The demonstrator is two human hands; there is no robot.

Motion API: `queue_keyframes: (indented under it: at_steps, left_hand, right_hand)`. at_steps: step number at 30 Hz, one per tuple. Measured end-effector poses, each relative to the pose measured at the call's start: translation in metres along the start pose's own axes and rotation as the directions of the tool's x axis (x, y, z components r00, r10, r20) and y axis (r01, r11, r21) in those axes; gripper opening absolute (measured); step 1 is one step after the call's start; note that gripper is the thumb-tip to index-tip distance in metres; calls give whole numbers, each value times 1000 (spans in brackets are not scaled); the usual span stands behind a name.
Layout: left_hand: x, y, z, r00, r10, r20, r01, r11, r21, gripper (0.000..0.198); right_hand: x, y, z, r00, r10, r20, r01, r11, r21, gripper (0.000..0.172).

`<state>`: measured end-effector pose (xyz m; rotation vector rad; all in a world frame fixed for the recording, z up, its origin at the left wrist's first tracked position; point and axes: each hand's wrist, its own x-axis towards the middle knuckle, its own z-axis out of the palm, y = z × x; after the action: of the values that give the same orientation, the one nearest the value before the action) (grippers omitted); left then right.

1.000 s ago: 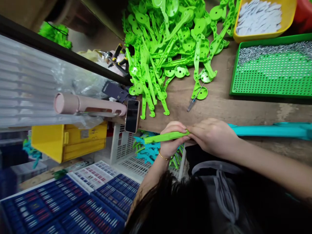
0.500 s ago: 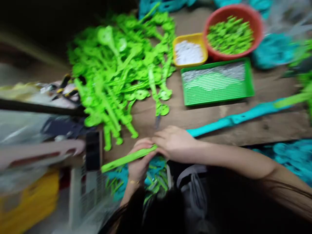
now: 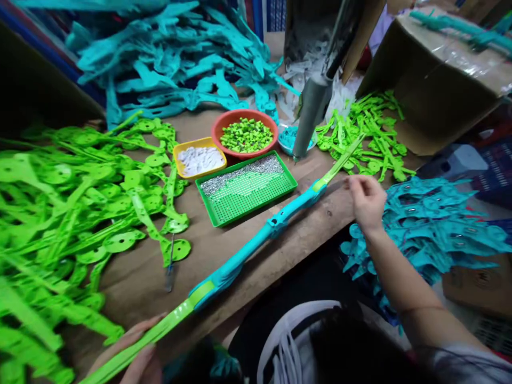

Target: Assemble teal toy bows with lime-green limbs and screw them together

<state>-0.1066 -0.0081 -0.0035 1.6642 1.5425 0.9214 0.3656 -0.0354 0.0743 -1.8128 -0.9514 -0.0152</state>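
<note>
A long plastic piece [image 3: 256, 234], teal in the middle with bright green arms at both ends, lies slantwise along the table's front edge. My left hand [image 3: 138, 346] is closed around its near green arm [image 3: 172, 322] at lower left. My right hand [image 3: 367, 205] is beside the far green arm [image 3: 340, 162], apart from it, with thumb and fingers pinched together. Whatever the pinch may contain is too small to make out. A thin screwdriver-like tool [image 3: 170, 272] lies by the green parts.
Green parts [image 3: 80, 202] heap up on the left. A green perforated tray [image 3: 248, 208] of small metal pieces, a yellow tray [image 3: 180, 168] and a red bowl [image 3: 216, 133] stand mid-table. A grey electric driver [image 3: 314, 112] hangs behind. Teal parts [image 3: 424, 224] lie at right.
The view has swung right. My hands were close together at a green strip; now they are far apart, my left on the near green arm and my right out by the far one.
</note>
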Motion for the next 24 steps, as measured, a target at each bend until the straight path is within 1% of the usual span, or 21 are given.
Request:
queue_keyframes:
  at_steps: [1,2,3,4,7,9,11,13,14,15,16,17,18,19,20,21,22,24]
  left_hand:
    - [-3,5,4,993,-106,-50,101,991,-91,28]
    - [-5,11,7,973,-217,-75,199,961,-193,28]
    - [-7,19,11,951,-296,-90,262,925,-276,29]
    - [-9,26,13,942,-318,-106,271,908,-318,33]
    - [-13,45,17,945,-289,-153,211,896,-390,44]
    - [-14,54,19,948,-265,-178,168,889,-426,41]
    - [-15,58,21,949,-242,-201,124,875,-467,31]
    - [-16,57,25,953,-208,-222,66,853,-519,26]
    - [-16,55,27,956,-188,-224,36,836,-547,27]
    - [-16,51,29,959,-166,-229,4,818,-575,28]
    - [-16,47,31,961,-149,-232,-20,799,-601,28]
    - [-16,43,34,964,-140,-227,-34,780,-625,26]
    - [-16,39,36,965,-134,-224,-45,759,-649,23]
    - [-17,37,40,966,-136,-222,-52,733,-678,19]
    - [-17,37,45,964,-144,-223,-61,698,-714,13]
    - [-17,38,50,962,-155,-225,-70,658,-750,8]
    - [-18,41,57,958,-171,-232,-81,610,-788,13]
    - [-18,50,70,955,-210,-209,-62,547,-835,29]
  right_hand:
    - [14,15,-6,990,85,-108,-83,996,23,23]
    - [27,28,-11,976,144,-166,-137,989,55,24]
    - [38,38,-16,964,189,-184,-177,981,83,26]
    - [47,46,-20,959,219,-180,-201,973,112,27]
    - [59,55,-27,966,234,-109,-211,959,190,31]
    - [57,51,-29,978,195,-75,-175,960,218,29]
    - [51,41,-30,989,139,-42,-127,968,219,27]
    - [44,24,-28,998,57,15,-59,978,201,25]
    - [41,14,-25,998,1,64,-12,983,184,23]
    - [39,1,-20,988,-69,137,46,986,159,22]
    - [39,-12,-13,959,-144,243,115,985,128,22]
    - [40,-25,-4,901,-215,377,192,977,96,22]
    - [43,-39,10,812,-268,518,276,959,64,22]
    - [47,-51,26,706,-288,647,361,932,21,23]
    - [53,-62,46,605,-277,746,441,897,-25,25]
    - [60,-72,68,541,-246,804,514,854,-84,27]
    - [67,-79,92,518,-191,834,568,806,-168,28]
    - [79,-90,140,520,-155,840,593,773,-225,27]
